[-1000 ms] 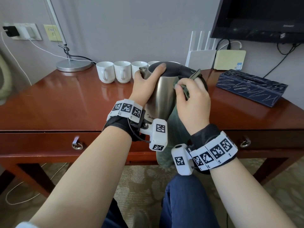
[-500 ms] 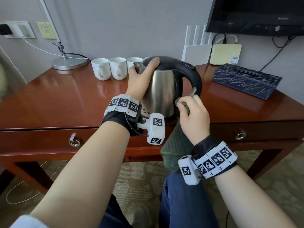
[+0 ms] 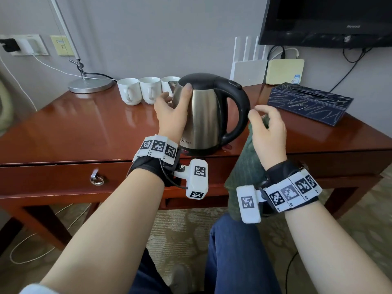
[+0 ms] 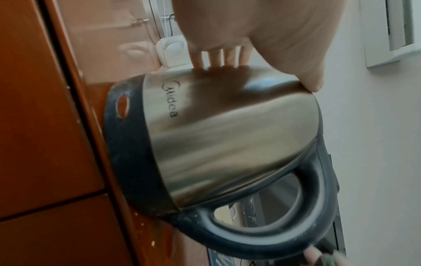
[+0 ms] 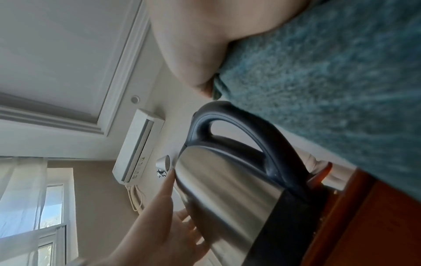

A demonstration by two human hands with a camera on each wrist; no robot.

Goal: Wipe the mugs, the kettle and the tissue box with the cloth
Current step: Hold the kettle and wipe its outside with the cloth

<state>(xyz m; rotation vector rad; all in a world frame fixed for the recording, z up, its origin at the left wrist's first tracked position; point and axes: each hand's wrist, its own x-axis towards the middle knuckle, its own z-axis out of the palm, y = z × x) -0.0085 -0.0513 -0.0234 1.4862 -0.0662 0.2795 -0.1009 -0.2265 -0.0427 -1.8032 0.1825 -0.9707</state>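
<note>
Steel and black plastic, the kettle (image 3: pixel 203 115) stands at the near edge of the desk (image 3: pixel 63 132), and we steady it with our left hand (image 3: pixel 172 115), thumb up at the lid and fingers spread straight against the far side. Our right hand (image 3: pixel 268 132), just right of the handle, pinches the green cloth (image 3: pixel 244 166), which hangs below the desk edge. We judge the kettle step is in hand; next we bring the cloth onto the body, then the tissue box (image 3: pixel 307 102) far right and the mugs (image 3: pixel 139 91) behind.
</note>
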